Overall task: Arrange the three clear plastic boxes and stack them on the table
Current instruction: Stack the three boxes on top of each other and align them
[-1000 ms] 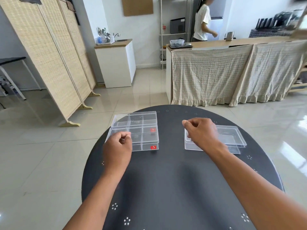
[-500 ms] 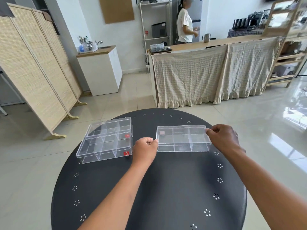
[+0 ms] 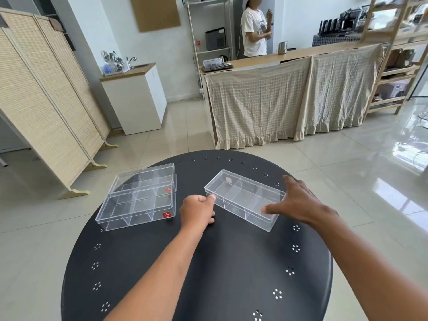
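Observation:
Three clear plastic boxes with inner dividers lie on the round black table point(image 3: 208, 274). Two are at the left, one right behind the other: the far box point(image 3: 143, 177) and the near box point(image 3: 136, 210), each with a small red sticker. The third box point(image 3: 243, 200) lies at an angle at the centre right. My left hand point(image 3: 196, 212) is curled into a fist, and its thumb side touches that box's left corner. My right hand point(image 3: 298, 202) is spread at the box's right end, the thumb resting on its near edge.
The table's edge curves close behind the boxes. Beyond it are a tiled floor, a folding wicker screen point(image 3: 46, 100) at the left, a white cabinet point(image 3: 134, 100) and a cloth-draped counter point(image 3: 289, 98). A person point(image 3: 253, 31) stands behind the counter.
The third box has turned from square-on to slanted, its right end nearer me. My right hand has opened from a closed grip on that end. My left fist stays at the left corner.

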